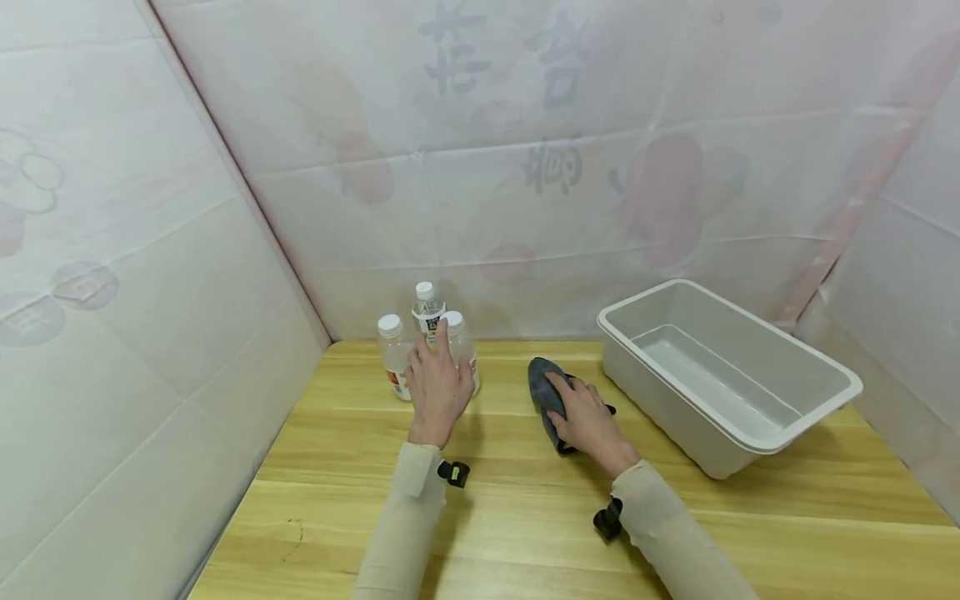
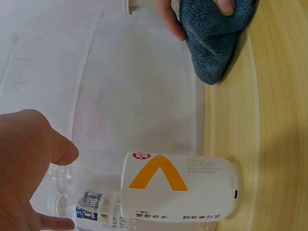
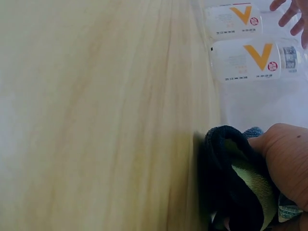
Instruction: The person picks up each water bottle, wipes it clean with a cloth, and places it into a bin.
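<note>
Three clear plastic bottles with white caps stand together at the back left: a left bottle point(image 1: 394, 357), a rear bottle point(image 1: 427, 310) and a right bottle point(image 1: 471, 367) partly hidden by my hand. My left hand point(image 1: 437, 387) is held at these bottles, thumb and fingers spread. In the left wrist view the nearest bottle's white label point(image 2: 178, 187) bears an orange chevron. My right hand point(image 1: 588, 421) grips a bunched blue-grey cloth point(image 1: 545, 387) at the middle of the table. A yellow-green patch shows inside the cloth's fold in the right wrist view.
A deep, light-grey plastic tub point(image 1: 720, 425) stands to the right of my right hand, with nothing seen inside it. Patterned white sheets point(image 1: 480, 217) enclose the wooden table point(image 1: 517, 533) at the back and sides.
</note>
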